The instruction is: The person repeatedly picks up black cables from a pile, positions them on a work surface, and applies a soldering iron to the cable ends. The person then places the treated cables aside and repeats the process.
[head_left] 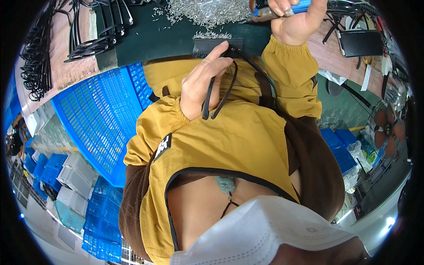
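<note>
My left hand [201, 86] is closed on a black eyeglasses frame [206, 104] at the table's near edge. Its temples hang down past my fingers, and the grip itself is partly hidden. Up at the right, my right hand [293, 24] wraps round a blue electric screwdriver [301, 7], whose metallic nose points left toward a heap of small silver screws [212, 11]. A smaller row of screws [212, 35] lies just above my left fingertips, along a dark block [205, 46] at the edge of the green mat.
Bundles of black glasses frames [35, 66] and more frames [95, 46] lie at the left of the table. A black rectangular tray [361, 43] sits at the right. Below the table stand a blue plastic crate [99, 115] at left and a fan [386, 123] at right.
</note>
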A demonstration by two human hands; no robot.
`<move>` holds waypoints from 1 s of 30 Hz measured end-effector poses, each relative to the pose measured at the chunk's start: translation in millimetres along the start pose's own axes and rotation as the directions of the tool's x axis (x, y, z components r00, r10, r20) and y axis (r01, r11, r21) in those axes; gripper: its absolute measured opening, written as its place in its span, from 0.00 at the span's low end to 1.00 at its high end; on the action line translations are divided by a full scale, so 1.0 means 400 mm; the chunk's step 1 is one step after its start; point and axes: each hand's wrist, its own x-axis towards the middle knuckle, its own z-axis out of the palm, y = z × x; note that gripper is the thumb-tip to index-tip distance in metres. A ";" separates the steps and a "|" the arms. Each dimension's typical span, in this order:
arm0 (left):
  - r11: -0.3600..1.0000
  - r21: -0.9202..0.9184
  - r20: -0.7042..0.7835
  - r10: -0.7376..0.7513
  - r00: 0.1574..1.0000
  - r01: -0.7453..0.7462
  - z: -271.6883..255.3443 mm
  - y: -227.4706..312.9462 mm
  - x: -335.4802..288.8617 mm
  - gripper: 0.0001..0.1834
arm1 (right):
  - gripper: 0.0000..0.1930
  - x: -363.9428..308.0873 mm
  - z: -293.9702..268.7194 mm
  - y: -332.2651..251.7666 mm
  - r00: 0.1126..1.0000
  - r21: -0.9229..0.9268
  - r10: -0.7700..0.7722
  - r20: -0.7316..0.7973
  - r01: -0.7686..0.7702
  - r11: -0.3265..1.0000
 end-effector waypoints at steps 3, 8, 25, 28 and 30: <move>0.998 -0.040 -0.025 -0.041 0.999 0.040 0.004 0.004 0.004 0.16 | 0.19 0.012 -0.016 -0.007 0.999 0.031 -0.033 -0.001 0.033 0.999; 0.746 -0.529 0.095 -0.422 0.902 0.404 -0.039 0.051 0.044 0.09 | 0.16 -0.059 -0.011 -0.048 0.993 -0.310 -0.120 0.009 0.117 0.944; -0.088 -0.346 0.762 -0.607 0.225 0.934 -0.083 0.059 0.062 0.24 | 0.05 -0.219 0.049 -0.009 0.824 -0.775 0.233 0.517 0.334 0.537; -0.030 -0.386 0.711 -0.646 0.276 0.922 -0.063 0.048 0.072 0.14 | 0.06 -0.225 0.044 -0.003 0.791 -0.770 0.191 0.581 0.458 0.445; -0.031 -0.391 0.702 -0.656 0.277 0.920 -0.057 0.046 0.067 0.13 | 0.06 -0.227 0.034 0.006 0.774 -0.759 0.179 0.607 0.499 0.419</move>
